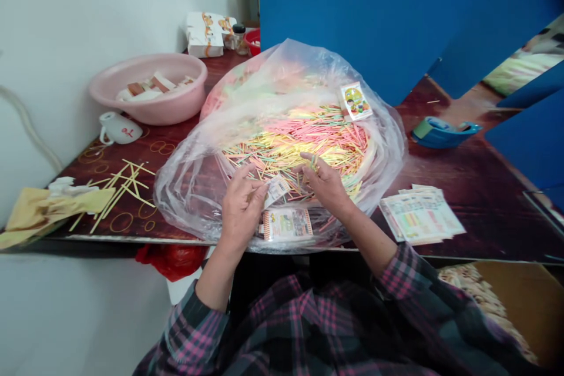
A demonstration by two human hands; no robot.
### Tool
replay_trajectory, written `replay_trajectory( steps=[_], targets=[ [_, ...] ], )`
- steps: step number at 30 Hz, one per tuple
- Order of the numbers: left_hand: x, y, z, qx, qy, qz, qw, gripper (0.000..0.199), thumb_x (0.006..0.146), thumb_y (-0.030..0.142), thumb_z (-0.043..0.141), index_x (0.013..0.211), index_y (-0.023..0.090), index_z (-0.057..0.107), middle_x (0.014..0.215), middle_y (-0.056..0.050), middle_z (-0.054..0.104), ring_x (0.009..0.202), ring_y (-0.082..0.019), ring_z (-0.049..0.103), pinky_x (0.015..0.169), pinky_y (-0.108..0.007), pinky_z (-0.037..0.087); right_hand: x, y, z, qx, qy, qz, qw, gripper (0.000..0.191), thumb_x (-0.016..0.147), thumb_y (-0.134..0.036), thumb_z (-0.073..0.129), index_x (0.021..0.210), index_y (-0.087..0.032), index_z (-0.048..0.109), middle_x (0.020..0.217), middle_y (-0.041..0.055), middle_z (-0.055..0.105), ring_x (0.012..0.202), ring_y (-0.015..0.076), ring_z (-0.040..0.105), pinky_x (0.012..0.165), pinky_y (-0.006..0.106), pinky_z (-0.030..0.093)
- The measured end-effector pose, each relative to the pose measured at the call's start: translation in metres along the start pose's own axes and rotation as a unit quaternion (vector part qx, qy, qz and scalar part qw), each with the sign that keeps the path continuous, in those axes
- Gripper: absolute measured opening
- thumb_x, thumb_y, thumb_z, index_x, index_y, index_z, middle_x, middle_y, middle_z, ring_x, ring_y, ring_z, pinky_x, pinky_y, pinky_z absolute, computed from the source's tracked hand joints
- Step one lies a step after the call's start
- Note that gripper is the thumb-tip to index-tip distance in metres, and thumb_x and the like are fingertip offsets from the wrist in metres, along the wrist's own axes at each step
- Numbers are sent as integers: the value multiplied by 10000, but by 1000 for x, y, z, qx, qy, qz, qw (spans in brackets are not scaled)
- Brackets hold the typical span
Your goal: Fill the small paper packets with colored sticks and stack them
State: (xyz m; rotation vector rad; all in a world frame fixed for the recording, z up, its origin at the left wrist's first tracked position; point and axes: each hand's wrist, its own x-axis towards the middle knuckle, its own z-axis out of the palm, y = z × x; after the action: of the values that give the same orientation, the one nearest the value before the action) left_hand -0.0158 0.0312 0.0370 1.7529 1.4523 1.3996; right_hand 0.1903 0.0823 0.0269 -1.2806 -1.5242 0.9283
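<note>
A large clear plastic bag (pixel 189 188) lies open on the table, with many thin pink, yellow and green sticks (pixel 304 135) inside. My left hand (pixel 242 205) pinches a small printed packet (pixel 277 189) near the bag's front edge. Over the sticks, my right hand (pixel 324 183) has its thumb and fingers curled together, with a few short sticks between them. Below the packet, a stack of printed packets (pixel 288 224) rests on the bag's front. A small white box with a colourful picture (pixel 355 101) sits on the bag's right rear part.
At the left are a pink basin (pixel 150 111), a tipped white mug (pixel 120 128), loose long yellow sticks (pixel 127 182) and a yellow cloth (pixel 53 208). Filled flat packets (pixel 423 214) and a blue tape dispenser (pixel 445 132) are at the right. Blue panels (pixel 352 12) stand behind.
</note>
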Motion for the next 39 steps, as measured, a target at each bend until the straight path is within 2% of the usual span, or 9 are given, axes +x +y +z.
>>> replay_trajectory(
  steps=[2, 5, 9, 13, 20, 23, 29, 35, 39],
  targets=[
    [-2, 6, 8, -149, 14, -75, 986, 236, 906, 427, 654, 838, 203, 686, 1326, -100, 682, 1253, -258, 622, 1097, -471, 467, -3, -1, 2, 45, 36, -40, 998, 315, 967, -440, 497, 1169, -232, 621, 954, 45, 729, 878, 193, 668, 856, 364, 529],
    [-5, 13, 22, -360, 9, -212, 909, 303, 812, 500, 743, 822, 212, 647, 1052, -60, 763, 997, -220, 719, 915, -389, 565, -9, 3, 7, 20, 5, -73, 997, 221, 941, -413, 526, 983, -238, 655, 965, 54, 723, 951, 211, 668, 926, 383, 513],
    [-6, 18, 32, -449, 29, -285, 846, 360, 652, 452, 881, 795, 211, 655, 751, 26, 713, 724, -136, 677, 752, -273, 544, -13, 13, 11, -33, -64, -47, 996, 204, 916, -418, 544, 895, -242, 646, 934, 57, 728, 904, 225, 663, 914, 406, 516],
    [-7, 17, 34, -434, 34, -268, 859, 315, 625, 366, 903, 744, 186, 674, 744, 42, 675, 702, -88, 612, 739, -220, 495, -9, 7, 7, 124, 19, 15, 992, 248, 902, -473, 594, 989, -241, 592, 865, 26, 697, 886, 202, 662, 947, 410, 520],
    [-13, 22, 47, -446, -70, -273, 850, 277, 642, 338, 891, 731, 186, 677, 936, 3, 711, 822, -111, 631, 806, -242, 494, -6, -30, 5, 436, 66, 77, 894, 223, 836, -383, 685, 944, -280, 520, 801, -12, 607, 856, 203, 658, 873, 413, 581],
    [-14, 28, 58, -441, -116, -264, 850, 245, 676, 330, 865, 748, 184, 681, 995, -20, 719, 875, -136, 648, 847, -276, 497, -11, -39, 7, 437, 78, 95, 891, 214, 841, -374, 682, 976, -280, 545, 810, -1, 625, 863, 209, 660, 852, 407, 590],
    [-14, 29, 68, -449, -113, -281, 841, 247, 649, 313, 877, 742, 183, 689, 1037, -27, 750, 919, -150, 671, 853, -280, 497, -18, -39, 10, 376, 46, 84, 922, 380, 821, -461, 691, 1135, -286, 571, 783, -22, 630, 813, 198, 666, 789, 375, 571],
    [-7, 25, 46, -411, -91, -286, 861, 264, 642, 332, 890, 727, 181, 691, 690, 32, 674, 639, -96, 590, 672, -230, 473, -19, -21, -1, 267, 6, 75, 961, 314, 853, -486, 645, 1052, -245, 626, 758, -16, 610, 682, 156, 593, 666, 303, 511],
    [7, 32, 34, -411, -89, -221, 880, 255, 664, 336, 875, 730, 181, 684, 1074, -43, 750, 927, -163, 693, 850, -292, 529, -22, -17, -7, 137, -99, 61, 984, 203, 881, -420, 596, 827, -224, 610, 707, -11, 598, 674, 163, 561, 670, 314, 499]
  ],
)
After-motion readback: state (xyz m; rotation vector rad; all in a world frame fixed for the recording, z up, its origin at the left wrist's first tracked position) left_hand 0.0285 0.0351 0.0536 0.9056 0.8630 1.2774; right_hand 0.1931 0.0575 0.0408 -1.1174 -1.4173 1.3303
